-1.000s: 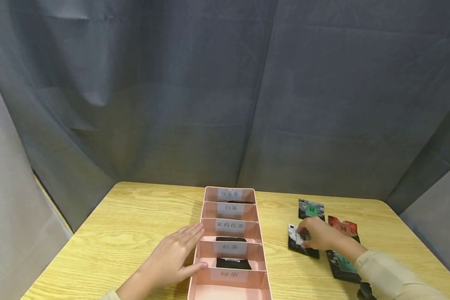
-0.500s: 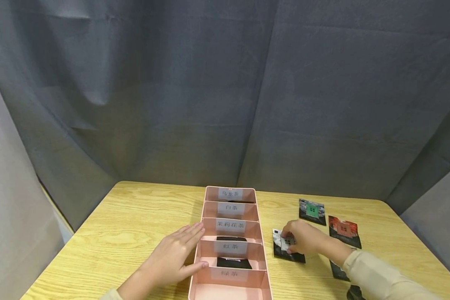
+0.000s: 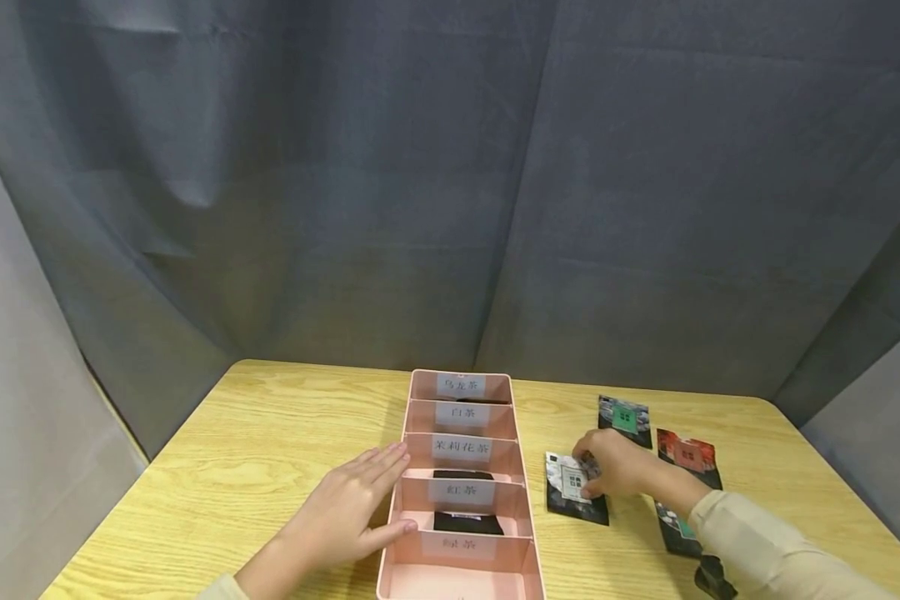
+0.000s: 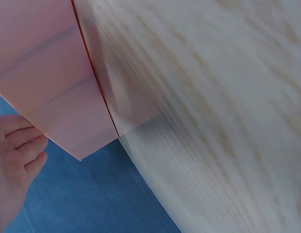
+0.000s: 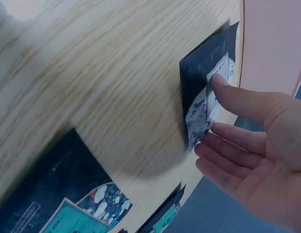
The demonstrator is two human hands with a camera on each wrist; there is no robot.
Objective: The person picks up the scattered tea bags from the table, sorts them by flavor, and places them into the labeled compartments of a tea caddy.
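A black-and-white tea packet (image 3: 570, 487) lies flat on the wooden table (image 3: 270, 442), just right of the pink divided organizer (image 3: 525, 467). My right hand (image 3: 603, 471) rests at the packet's right edge. In the right wrist view, the thumb (image 5: 220, 82) touches the label of the packet (image 5: 203, 82) and the other fingers (image 5: 223, 136) stretch out beside it. My left hand (image 3: 352, 508) lies flat against the organizer's left wall, thumb on the rim; its fingers (image 4: 19, 145) show beside the pink wall (image 4: 53, 87).
The organizer has several labelled compartments; two hold dark packets (image 3: 461, 476) (image 3: 467, 522). A green packet (image 3: 624, 419), a red packet (image 3: 686, 454) and a teal packet (image 3: 675, 529), partly under my forearm, lie at the right. A grey curtain hangs behind the table.
My right hand slid the black-and-white packet left toward the organizer, then drew back to the packet's right edge. The left hand has stayed put.
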